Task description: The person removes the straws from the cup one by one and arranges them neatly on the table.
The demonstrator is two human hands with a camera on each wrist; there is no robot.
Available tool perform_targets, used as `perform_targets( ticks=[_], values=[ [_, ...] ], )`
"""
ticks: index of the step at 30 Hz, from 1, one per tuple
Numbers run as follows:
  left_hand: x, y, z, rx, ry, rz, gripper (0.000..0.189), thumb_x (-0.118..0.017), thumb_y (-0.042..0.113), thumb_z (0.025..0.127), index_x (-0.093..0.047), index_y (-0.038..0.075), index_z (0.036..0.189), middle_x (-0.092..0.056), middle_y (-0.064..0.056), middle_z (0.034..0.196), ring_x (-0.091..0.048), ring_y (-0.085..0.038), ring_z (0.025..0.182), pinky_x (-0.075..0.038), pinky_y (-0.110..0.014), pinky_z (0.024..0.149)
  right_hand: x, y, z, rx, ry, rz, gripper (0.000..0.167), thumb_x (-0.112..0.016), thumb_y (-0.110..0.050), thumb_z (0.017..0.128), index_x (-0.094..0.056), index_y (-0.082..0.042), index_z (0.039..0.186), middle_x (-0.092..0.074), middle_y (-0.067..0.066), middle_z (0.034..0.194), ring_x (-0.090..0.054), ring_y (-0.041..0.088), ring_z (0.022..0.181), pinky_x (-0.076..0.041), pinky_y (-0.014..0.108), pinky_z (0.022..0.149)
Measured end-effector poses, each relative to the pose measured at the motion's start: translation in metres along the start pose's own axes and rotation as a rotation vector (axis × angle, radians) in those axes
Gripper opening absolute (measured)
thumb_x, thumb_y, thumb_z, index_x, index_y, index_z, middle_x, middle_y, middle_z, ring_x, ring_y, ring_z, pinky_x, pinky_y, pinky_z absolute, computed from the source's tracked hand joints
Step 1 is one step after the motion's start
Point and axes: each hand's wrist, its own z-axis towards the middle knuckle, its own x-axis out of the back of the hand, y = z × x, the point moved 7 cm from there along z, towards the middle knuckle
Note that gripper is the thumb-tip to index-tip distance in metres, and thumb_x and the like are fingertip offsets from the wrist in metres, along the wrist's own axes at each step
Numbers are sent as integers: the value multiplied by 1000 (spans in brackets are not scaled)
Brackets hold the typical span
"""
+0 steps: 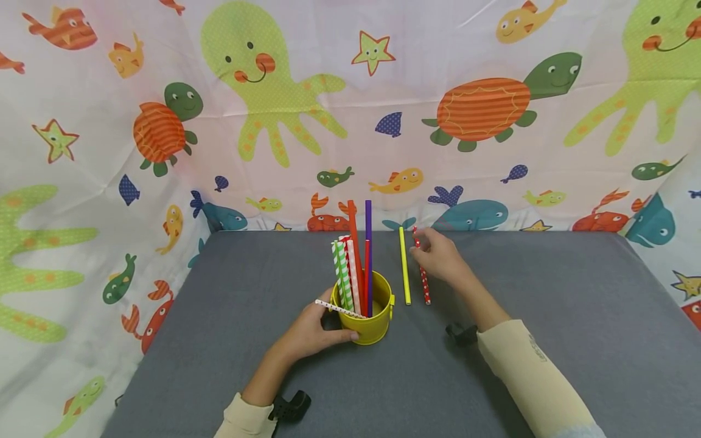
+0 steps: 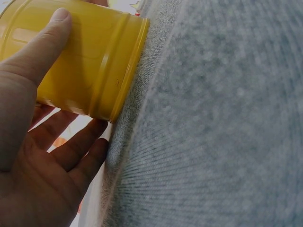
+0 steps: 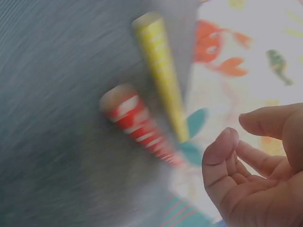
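My left hand (image 1: 312,331) holds a small yellow bucket (image 1: 372,331) standing on the table, thumb on the near side and fingers around the far left. Upright in it are green-and-white striped straws (image 1: 343,277), an orange-red stick (image 1: 355,243), a purple stick (image 1: 369,243), a shorter red stick (image 1: 366,274) and a pale pink patterned straw (image 1: 353,271). A white dotted straw (image 1: 334,308) slants across the rim. My right hand (image 1: 438,255) hovers over a red straw with white marks (image 1: 425,286), thumb and forefinger apart. Beside that lies a yellow straw (image 3: 163,71).
The grey table (image 1: 547,365) ends at the back against a hanging cloth (image 1: 328,79) printed with sea animals. More of this cloth hangs at both sides. Each wrist carries a black strap mount, like the one by the right cuff (image 1: 461,334).
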Motion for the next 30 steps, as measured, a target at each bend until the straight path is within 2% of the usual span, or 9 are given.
perform_targets(
  ticks=[4, 7, 11, 14, 17, 19, 25, 30],
  values=[
    [0, 0, 0, 6, 1, 1, 94, -89, 37, 77, -35, 25, 154, -48, 12, 145, -48, -9, 127, -36, -42, 112, 11, -37, -13, 111, 50, 23, 38, -61, -17, 99, -56, -3, 134, -58, 11, 93, -54, 26, 74, -47, 34, 59],
    [0, 0, 0, 6, 0, 0, 94, -89, 37, 77, -35, 25, 154, -48, 11, 145, -49, -9, 126, -37, -42, 111, 17, -64, -26, 191, 85, 69, 33, -62, -15, 99, -58, -4, 129, -59, 9, 91, -54, 26, 73, -49, 34, 60],
    [0, 1, 0, -3, 0, -5, 94, -89, 36, 78, -36, 25, 154, -48, 11, 145, -49, -10, 126, -37, -42, 111, 20, -101, -44, 356, 123, 103, 28, -66, -10, 97, -63, -3, 123, -62, 7, 89, -55, 22, 73, -52, 34, 64],
    [0, 2, 0, -19, -3, -12, 93, -89, 35, 78, -36, 26, 153, -49, 11, 144, -49, -10, 126, -37, -42, 111, 17, -125, -56, 499, 115, 112, 26, -67, -7, 95, -65, -2, 121, -63, 3, 83, -55, 18, 69, -52, 33, 62],
    [0, 3, 0, -40, -5, -21, 92, -89, 33, 79, -35, 28, 153, -48, 12, 144, -49, -10, 126, -38, -41, 111, 9, -142, -62, 589, 67, 106, 28, -69, -6, 94, -66, -4, 123, -59, -2, 78, -53, 14, 65, -50, 30, 58],
    [1, 3, 1, -59, -6, -26, 92, -88, 31, 79, -35, 28, 153, -48, 12, 144, -49, -11, 126, -38, -42, 111, 1, -150, -64, 621, 35, 80, 32, -69, -8, 94, -66, -5, 126, -56, -4, 74, -51, 12, 63, -49, 29, 56],
    [0, 2, 0, -78, -4, -7, 91, -88, 33, 79, -34, 29, 153, -51, 14, 141, -50, -10, 125, -39, -41, 110, -18, -159, -67, 643, -32, -37, 45, -69, -15, 95, -60, -11, 139, -49, -8, 67, -47, 9, 59, -43, 27, 47],
    [0, 1, 0, -71, -6, -8, 93, -88, 33, 79, -34, 31, 154, -51, 14, 141, -50, -9, 126, -38, -40, 110, -21, -161, -69, 652, -11, -52, 44, -71, -14, 94, -60, -11, 136, -50, -7, 71, -47, 9, 61, -45, 26, 47]
  ],
)
